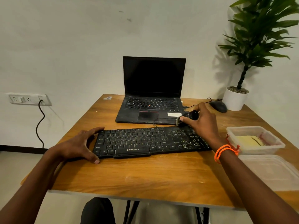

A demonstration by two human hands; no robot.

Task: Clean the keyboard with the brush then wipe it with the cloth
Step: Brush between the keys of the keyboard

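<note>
1. Brushing looks to be the step in hand: the right hand (pixel 200 122) grips the brush (pixel 188 118) at the far right corner of the keyboard (pixel 145 141).
2. The left hand (pixel 80 144), fingers spread, steadies the keyboard's left end.
3. The cloth (pixel 249 140) lies in a tub (pixel 278 143) right of the right wrist.
4. Next: probably sweep leftward along the rows.

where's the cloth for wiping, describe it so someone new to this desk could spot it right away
Start at the white plant pot at the far right corner of the wooden table, then come toward the near edge to the open clear plastic container. The yellow cloth lies folded inside it. The flat clear lid just in front holds nothing, and nothing else here is yellow.
</note>
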